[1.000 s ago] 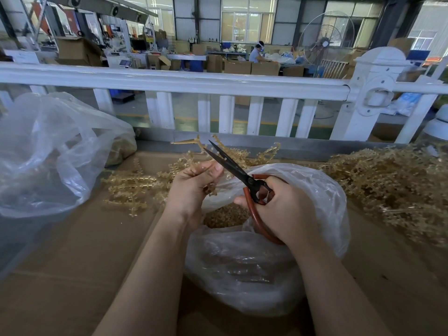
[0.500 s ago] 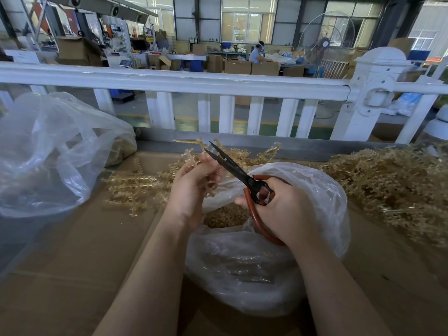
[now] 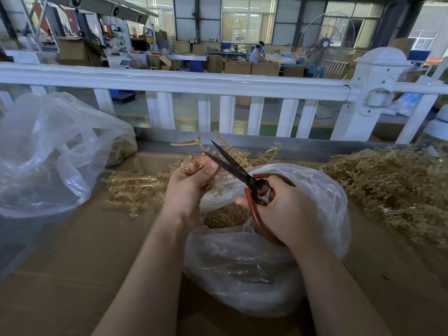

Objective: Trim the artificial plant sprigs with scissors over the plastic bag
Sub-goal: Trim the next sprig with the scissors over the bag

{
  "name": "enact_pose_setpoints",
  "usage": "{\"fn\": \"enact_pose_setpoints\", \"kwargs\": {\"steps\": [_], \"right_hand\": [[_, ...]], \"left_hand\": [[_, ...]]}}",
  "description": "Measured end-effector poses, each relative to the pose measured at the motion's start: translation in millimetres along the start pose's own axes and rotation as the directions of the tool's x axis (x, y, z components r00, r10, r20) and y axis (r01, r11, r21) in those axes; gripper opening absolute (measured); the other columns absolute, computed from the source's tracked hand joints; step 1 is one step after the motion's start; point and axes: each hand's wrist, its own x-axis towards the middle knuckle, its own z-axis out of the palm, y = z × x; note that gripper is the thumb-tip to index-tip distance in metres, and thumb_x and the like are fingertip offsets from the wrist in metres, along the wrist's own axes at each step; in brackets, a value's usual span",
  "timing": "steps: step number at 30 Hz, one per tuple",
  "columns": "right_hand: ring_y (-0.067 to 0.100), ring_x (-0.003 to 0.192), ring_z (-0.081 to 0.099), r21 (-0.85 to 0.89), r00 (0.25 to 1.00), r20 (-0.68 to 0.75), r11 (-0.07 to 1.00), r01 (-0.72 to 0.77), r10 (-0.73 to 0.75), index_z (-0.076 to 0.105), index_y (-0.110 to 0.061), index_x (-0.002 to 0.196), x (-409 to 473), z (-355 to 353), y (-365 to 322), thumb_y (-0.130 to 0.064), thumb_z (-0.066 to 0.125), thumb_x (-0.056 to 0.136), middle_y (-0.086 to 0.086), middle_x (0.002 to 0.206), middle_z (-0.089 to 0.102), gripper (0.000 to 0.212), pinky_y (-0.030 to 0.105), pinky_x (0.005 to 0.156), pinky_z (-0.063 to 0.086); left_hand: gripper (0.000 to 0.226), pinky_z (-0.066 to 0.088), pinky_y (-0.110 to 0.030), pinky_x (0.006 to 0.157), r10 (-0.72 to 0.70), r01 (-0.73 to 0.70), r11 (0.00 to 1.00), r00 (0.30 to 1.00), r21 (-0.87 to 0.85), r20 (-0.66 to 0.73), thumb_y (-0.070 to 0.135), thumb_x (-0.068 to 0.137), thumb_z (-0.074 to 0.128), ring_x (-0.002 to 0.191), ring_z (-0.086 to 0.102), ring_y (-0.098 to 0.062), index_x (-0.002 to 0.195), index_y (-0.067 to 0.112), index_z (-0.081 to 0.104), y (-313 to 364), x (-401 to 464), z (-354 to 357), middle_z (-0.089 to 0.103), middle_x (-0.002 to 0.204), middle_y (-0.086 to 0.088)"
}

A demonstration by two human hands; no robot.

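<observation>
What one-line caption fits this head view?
Left hand holds a sprig at open scissors gripped by the right hand, over a plastic bag.

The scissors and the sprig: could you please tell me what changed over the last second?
The scissors opened slightly, their blades now parted by the left hand, which turned the sprig a little. The right hand kept its grip on the handles; the plastic bag and piles stayed put.
</observation>
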Motion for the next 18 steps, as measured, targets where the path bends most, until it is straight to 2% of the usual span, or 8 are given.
{"fn": "enact_pose_setpoints", "kwargs": {"steps": [2, 7, 14, 16, 18], "right_hand": [[-0.002, 0.076, 0.055, -0.018, 1.000, -0.009, 1.000, 0.008, -0.008, 0.062, -0.032, 0.094, 0.2, -1.6, -1.1, -0.096, 0.030, 0.060, -0.025, 0.084, 0.059, 0.080, 0.010, 0.063, 0.039], [-0.006, 0.070, 0.048, -0.058, 0.999, -0.026, 0.997, 0.042, -0.043, 0.060, -0.034, 0.089, -0.6, -2.7, -1.4, -0.095, 0.031, 0.064, -0.023, 0.080, 0.057, 0.072, 0.008, 0.062, 0.034], [-0.003, 0.068, 0.050, -0.091, 0.996, -0.060, 0.994, 0.059, -0.064, 0.064, -0.033, 0.089, -0.7, -2.8, -2.9, -0.096, 0.028, 0.068, -0.022, 0.079, 0.059, 0.076, 0.007, 0.059, 0.034], [-0.003, 0.069, 0.051, -0.075, 0.995, -0.068, 0.995, 0.062, -0.067, 0.065, -0.032, 0.089, -1.4, -2.3, -3.5, -0.096, 0.029, 0.069, -0.021, 0.079, 0.062, 0.076, 0.006, 0.059, 0.035], [-0.003, 0.068, 0.054, -0.059, 0.996, -0.063, 0.996, 0.063, -0.067, 0.065, -0.030, 0.088, -1.9, -1.9, -3.4, -0.097, 0.028, 0.068, -0.020, 0.077, 0.063, 0.079, 0.010, 0.059, 0.043]], "left_hand": [[0.005, 0.049, -0.016, 0.062, 0.006, -0.006, 1.000, 1.000, 0.022, 0.012, 0.014, 0.075, 0.070, 0.064, 0.059, -0.006, 0.072, 0.018, 0.069, 0.2, 0.3, -0.5, 0.066, 0.071, 0.004], [0.032, 0.048, -0.017, 0.058, -0.002, -0.004, 0.995, 0.998, 0.102, 0.060, 0.002, 0.088, 0.062, 0.062, 0.057, -0.007, 0.062, 0.021, 0.065, -1.8, -0.1, -2.2, 0.064, 0.066, 0.003], [0.021, 0.047, -0.019, 0.060, -0.039, 0.031, 0.993, 0.997, 0.118, 0.069, -0.001, 0.089, 0.059, 0.060, 0.055, -0.010, 0.072, 0.012, 0.061, -1.7, -0.8, 0.4, 0.060, 0.064, -0.002], [0.016, 0.045, -0.021, 0.063, -0.044, 0.033, 0.992, 0.996, 0.123, 0.084, 0.003, 0.085, 0.062, 0.061, 0.054, -0.010, 0.073, 0.012, 0.061, -1.1, -1.7, 1.0, 0.058, 0.065, -0.002], [0.006, 0.045, -0.023, 0.065, -0.054, 0.042, 0.992, 0.993, 0.116, 0.100, 0.012, 0.077, 0.066, 0.063, 0.054, -0.010, 0.074, 0.013, 0.061, -0.9, -1.9, 1.0, 0.058, 0.066, -0.001]]}}
